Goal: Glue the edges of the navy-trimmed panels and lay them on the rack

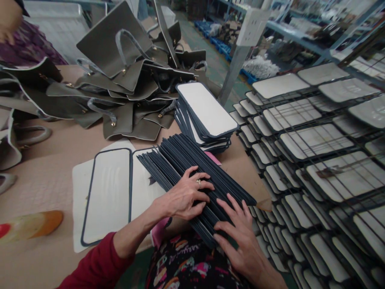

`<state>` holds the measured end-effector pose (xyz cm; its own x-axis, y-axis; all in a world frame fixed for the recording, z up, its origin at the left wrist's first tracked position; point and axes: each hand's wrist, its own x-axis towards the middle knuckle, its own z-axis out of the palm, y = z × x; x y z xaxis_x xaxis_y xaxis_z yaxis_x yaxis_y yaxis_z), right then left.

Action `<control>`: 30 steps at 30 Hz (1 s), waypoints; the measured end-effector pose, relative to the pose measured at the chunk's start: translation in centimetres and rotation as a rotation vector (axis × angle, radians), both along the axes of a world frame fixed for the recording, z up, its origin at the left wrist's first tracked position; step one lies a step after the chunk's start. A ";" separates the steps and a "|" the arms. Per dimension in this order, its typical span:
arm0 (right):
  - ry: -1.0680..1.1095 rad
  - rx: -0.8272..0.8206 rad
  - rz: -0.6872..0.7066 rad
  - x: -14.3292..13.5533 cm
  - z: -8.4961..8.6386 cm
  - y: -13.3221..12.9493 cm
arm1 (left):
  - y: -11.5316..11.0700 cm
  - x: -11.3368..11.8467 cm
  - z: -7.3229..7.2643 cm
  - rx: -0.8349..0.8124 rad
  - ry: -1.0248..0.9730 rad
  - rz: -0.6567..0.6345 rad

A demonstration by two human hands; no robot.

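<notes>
A thick row of dark navy-edged panels (192,160) stands on edge, fanned out near the table's front edge. Across the top edges of these panels lies my left hand (188,194), fingers spread, a ring on one of them. My right hand (236,224) rests on the near end of the same row, its fingers also apart. Left of the row, a white panel with a dark rim (110,192) lies flat on a white sheet (78,200). Behind the row sits a stack of similar white panels (207,108).
Grey-brown bag pieces with handles (132,88) are heaped at the back of the table (60,160). An orange-tipped bottle-like object (33,224) lies at left. Wire racks (300,140) full of white panels stand close on the right. A person's arm (9,20) shows at upper left.
</notes>
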<state>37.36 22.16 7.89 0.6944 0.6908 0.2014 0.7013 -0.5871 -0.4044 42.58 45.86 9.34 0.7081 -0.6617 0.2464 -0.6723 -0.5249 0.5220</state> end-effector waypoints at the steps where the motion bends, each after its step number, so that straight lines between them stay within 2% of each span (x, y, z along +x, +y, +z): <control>1: -0.009 -0.001 -0.002 0.0 -0.1 0.0 | 0.0 0.0 0.0 0.004 0.001 0.000; 8: -0.093 0.077 -0.051 -0.1 -1.0 0.3 | 0.0 0.2 0.1 0.005 0.001 -0.006; 11: -0.086 0.090 -0.031 -0.6 -1.1 0.5 | -0.1 0.3 0.2 0.011 -0.005 -0.012; 19: -0.013 0.022 0.006 -1.0 -0.5 0.5 | -0.1 0.2 0.0 0.013 -0.026 -0.005; 30: -0.072 0.020 0.003 -0.7 -1.0 0.4 | -0.2 0.2 -0.1 0.002 -0.046 0.004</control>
<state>36.63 22.57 6.85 0.6754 0.6884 0.2644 0.7308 -0.5768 -0.3649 42.75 45.70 9.20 0.6989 -0.6592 0.2775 -0.6931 -0.5287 0.4900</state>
